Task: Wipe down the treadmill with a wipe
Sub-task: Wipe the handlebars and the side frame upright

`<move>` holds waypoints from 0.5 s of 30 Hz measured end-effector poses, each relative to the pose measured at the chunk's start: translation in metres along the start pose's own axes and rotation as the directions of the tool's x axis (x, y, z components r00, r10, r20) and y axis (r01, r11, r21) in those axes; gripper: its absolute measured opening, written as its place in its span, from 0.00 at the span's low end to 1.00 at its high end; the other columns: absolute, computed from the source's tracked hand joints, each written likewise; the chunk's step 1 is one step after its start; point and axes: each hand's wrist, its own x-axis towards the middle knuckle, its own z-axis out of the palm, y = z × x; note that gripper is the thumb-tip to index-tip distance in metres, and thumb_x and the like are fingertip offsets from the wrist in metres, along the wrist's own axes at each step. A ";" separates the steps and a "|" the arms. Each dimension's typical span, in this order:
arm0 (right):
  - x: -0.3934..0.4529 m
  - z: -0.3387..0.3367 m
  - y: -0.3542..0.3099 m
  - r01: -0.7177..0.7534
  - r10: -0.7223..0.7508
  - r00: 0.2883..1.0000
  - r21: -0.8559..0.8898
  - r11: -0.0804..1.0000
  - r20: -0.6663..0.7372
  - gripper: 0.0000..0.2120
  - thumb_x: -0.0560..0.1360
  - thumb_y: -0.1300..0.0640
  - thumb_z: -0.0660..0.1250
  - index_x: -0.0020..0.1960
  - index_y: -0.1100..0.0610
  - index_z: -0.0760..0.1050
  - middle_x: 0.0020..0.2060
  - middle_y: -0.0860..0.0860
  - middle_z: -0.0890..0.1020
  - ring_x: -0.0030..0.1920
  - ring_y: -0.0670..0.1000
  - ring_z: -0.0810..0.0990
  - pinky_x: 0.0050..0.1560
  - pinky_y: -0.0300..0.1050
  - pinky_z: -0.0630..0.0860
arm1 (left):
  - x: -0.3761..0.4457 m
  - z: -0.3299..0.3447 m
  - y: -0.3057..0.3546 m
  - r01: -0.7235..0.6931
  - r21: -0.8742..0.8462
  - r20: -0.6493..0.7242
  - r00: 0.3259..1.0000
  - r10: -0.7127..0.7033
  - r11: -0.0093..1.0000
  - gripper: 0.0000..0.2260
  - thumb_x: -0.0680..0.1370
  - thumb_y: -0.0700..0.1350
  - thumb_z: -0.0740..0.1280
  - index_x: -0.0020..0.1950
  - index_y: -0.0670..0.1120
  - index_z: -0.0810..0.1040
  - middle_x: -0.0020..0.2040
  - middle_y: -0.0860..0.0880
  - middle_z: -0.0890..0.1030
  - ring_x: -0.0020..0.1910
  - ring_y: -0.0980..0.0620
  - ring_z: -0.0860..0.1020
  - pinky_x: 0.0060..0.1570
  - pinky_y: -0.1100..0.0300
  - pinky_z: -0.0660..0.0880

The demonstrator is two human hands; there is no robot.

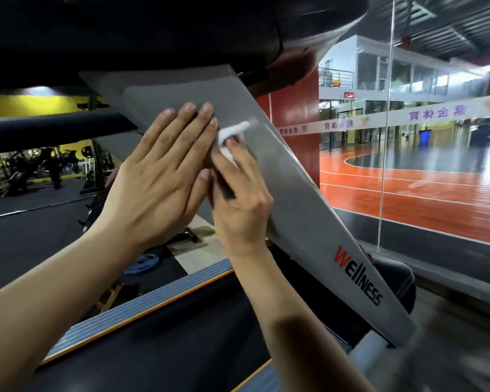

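Left hand (159, 176) laid flat on grey slanted upright (294, 193) of treadmill, fingers (187, 120) straight and close together, tips pointing up the panel, holding nothing. Right hand (241, 199) just beside it on the thumb side, the two touching or nearly so at the left thumb; exact contact not discernible. Right fingers curled, pinching white wipe (232, 135) against the upright; wipe crumpled, one corner sticking out past the right fingertips, just beside the left little-finger side tips. Part of wipe hidden under right fingers. Below the right wrist, further down the same upright: lettering "WELLNESS" (358, 275), first letter red, rest black. Above the left fingertips: dark underside of console (153, 38). Beneath both forearms: black running belt (181, 335) with grey ribbed, orange-edged side rail (142, 301). Beyond the left hand, well apart: blue ring-shaped object (142, 263) on floor, blurred gym equipment (34, 171) against yellow wall. Beyond the right fingers: glass pane, orange sports court (408, 193) behind it.
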 end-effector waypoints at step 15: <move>-0.057 -0.033 0.018 -0.037 0.035 0.999 -0.068 0.997 -0.037 0.10 0.78 0.62 0.72 0.59 0.63 0.83 0.61 0.58 0.82 0.65 0.54 0.80 0.63 0.54 0.79 | 0.000 0.014 0.012 0.052 0.003 -0.068 0.996 -0.052 0.999 0.27 0.86 0.50 0.49 0.82 0.37 0.55 0.83 0.39 0.54 0.83 0.41 0.50 0.81 0.44 0.48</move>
